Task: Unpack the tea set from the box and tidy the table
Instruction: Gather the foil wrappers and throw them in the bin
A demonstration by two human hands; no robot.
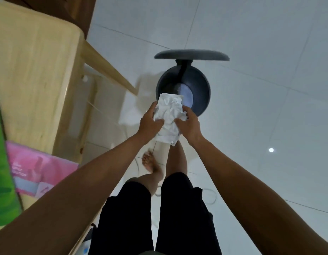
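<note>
A crumpled wad of white packing paper point(168, 116) is held between both hands, just over the near rim of a dark grey pedal bin point(200, 85). The bin's lid point(191, 55) stands up, so the round opening shows. My left hand point(150, 119) grips the wad's left side and my right hand point(190, 124) grips its right side. The tea set is not in sight.
A light wooden table point(36, 70) runs along the left, with a pink packet point(38, 166) and a green box edge point(1, 172) on it. One slanted table leg point(108, 69) reaches toward the bin. A white cable point(211, 197) lies on the white tiled floor near my feet.
</note>
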